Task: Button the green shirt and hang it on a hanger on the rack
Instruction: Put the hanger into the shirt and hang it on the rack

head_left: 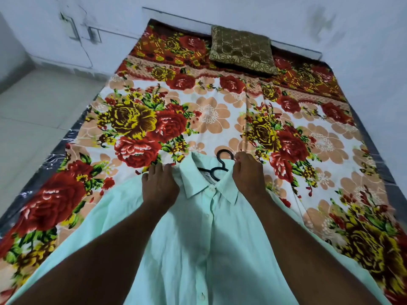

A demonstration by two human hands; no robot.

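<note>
Already the pale mint-green cotton shirt lies front-up on the floral-printed bedsheet, its placket closed down the visible length, collar pointing away from the person. A black plastic hanger sits inside the neck opening, its hook poking out past the collar onto the sheet. The left hand presses down at the shirt's left shoulder, fingers curled over the seam and gripping cloth, apparently to seat that shoulder over the hanger arm beneath. The right hand is closed at the far side of the collar, fingertips pinching the fabric edge near the hook (whether it also catches the hanger I cannot tell). Holding both shoulders this way likely keeps the garment squared on the hanger before lifting. No rack is in view. A brown-gold embroidered cushion rests at the bed's far end.
</note>
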